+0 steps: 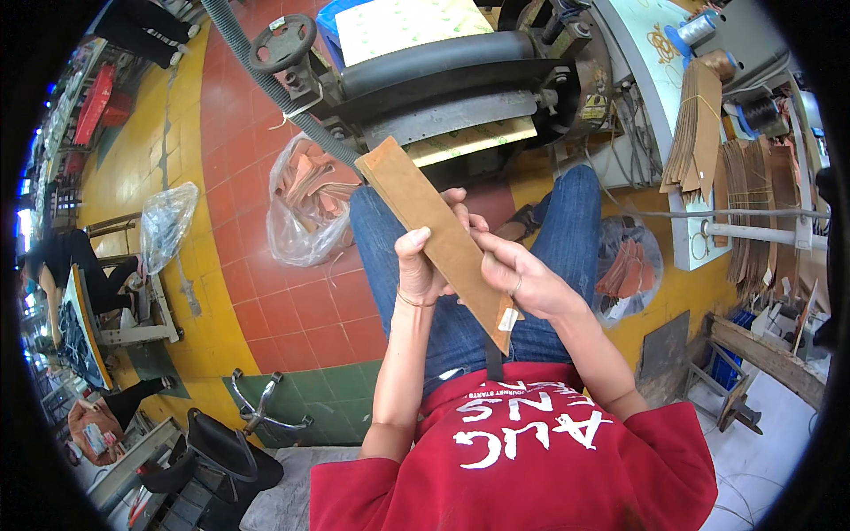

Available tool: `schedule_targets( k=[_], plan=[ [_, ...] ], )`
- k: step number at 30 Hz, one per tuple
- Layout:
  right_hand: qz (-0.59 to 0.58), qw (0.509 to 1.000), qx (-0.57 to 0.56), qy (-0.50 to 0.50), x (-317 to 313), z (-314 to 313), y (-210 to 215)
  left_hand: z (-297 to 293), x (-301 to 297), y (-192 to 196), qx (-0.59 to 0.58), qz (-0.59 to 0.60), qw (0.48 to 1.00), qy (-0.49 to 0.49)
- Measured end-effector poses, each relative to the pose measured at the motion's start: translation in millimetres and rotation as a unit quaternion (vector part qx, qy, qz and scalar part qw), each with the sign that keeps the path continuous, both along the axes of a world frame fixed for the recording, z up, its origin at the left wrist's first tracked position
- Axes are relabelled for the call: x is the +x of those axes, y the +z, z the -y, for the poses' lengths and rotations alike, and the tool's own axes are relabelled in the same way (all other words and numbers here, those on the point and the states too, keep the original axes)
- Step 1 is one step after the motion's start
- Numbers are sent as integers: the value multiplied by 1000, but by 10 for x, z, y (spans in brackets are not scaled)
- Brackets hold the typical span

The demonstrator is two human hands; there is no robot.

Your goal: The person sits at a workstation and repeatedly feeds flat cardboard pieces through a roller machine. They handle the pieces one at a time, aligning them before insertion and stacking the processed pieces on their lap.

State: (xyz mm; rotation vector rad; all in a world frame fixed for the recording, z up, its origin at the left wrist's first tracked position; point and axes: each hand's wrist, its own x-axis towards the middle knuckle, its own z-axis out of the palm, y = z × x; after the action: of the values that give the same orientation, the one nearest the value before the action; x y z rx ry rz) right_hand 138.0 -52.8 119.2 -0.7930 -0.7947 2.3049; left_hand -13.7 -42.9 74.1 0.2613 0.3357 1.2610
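Observation:
Over my lap I hold a stack of long brown leather strips (440,232), tilted from upper left to lower right. The far end is cut at a slant, and a small white label sits near the pointed near end. My left hand (421,265) grips the stack's left edge, thumb on top and the other fingers partly hidden beneath. At the right edge my right hand (522,270) is closed round it, with its thumb and fingers along the side. Beyond the stack stands a roller machine (434,71) with a pale patterned sheet (469,140) below its roller.
Clear bags of reddish-brown leather pieces lie on the floor, one on the left (310,199) and one on the right (630,270). Bundled brown strips (695,133) and thread spools (695,31) are at the white table on the right. A grey hose (266,75) runs beside the machine.

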Motion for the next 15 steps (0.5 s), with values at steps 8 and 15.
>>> schedule_targets(
  k=[8,15],
  plan=[
    [24,999,22,38,59,-8,83,0,70,125,-48,-112,992,39],
    [305,883,342,-101,105,108,-178,84,-6,50,-40,-271,957,99]
  ],
)
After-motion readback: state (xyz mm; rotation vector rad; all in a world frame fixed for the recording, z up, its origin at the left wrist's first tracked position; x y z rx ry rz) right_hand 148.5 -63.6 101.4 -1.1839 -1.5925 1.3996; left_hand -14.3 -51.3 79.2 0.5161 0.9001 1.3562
